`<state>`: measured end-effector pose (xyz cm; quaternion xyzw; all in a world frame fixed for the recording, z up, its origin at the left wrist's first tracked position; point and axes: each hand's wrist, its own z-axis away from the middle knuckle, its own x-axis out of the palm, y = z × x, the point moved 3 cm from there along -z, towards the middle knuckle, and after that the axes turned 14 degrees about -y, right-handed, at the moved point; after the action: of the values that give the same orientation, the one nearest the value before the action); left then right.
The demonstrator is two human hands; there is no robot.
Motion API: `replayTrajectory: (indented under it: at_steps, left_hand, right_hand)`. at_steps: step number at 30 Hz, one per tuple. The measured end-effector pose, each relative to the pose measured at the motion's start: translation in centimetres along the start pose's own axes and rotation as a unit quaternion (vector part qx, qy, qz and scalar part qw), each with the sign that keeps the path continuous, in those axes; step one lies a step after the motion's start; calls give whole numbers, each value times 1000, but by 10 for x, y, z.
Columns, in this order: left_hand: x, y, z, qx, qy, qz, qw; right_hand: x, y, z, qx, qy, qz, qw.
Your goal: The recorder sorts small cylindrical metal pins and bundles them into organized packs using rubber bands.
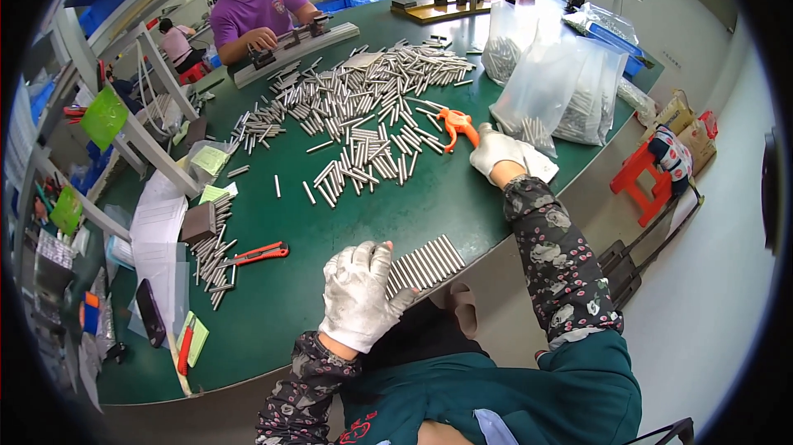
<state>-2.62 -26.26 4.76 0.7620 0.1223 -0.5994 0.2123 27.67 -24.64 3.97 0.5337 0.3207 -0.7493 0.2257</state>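
Note:
Near the table's front edge, a neat row of metal pins (425,265) lies side by side. My left hand (361,296), in a white glove, rests curled over the row's left end, thumb along its near side. Farther right, my gloved right hand (505,154) reaches out low over the table. Its fingertips close at the handle end of orange-handled pliers (457,124), whose jaws point left toward the loose pins. A large heap of loose metal pins (355,98) spreads across the middle. Part of my right hand's grip is hidden.
Clear plastic bags of metal parts (570,90) stand at the right. A red-handled cutter (256,255), more pins, a brown block (198,222) and a phone (150,313) lie left. Across the table a person in purple (268,11) works at a long fixture (297,48). A red stool (640,180) stands right.

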Motion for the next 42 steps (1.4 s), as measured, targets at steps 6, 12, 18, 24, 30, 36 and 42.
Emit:
replayTrajectory:
  at_steps: [6, 12, 18, 24, 30, 36, 42]
  left_hand:
    - [-37, -21, 2, 27, 111, -65, 991]
    - [-73, 2, -9, 115, 242, -238, 934]
    - [-48, 5, -1, 137, -23, -149, 979]
    - [-37, 36, 8, 215, 1, -178, 960]
    - [-38, 22, -12, 362, 65, -57, 928]
    - [11, -31, -43, 322, -167, 9, 932]
    - [45, -13, -54, 359, -240, 0, 902]
  right_hand:
    - [-17, 9, 55, -156, 148, -152, 965]
    - [8, 8, 189, -335, 74, -131, 930]
    - [55, 35, 218, -386, -142, -261, 873]
    - [84, 23, 242, -230, -610, -436, 621]
    - [64, 55, 245, -108, -518, -493, 690]
    - [64, 106, 252, -22, -352, -431, 830]
    - [85, 114, 271, -62, -294, -383, 874]
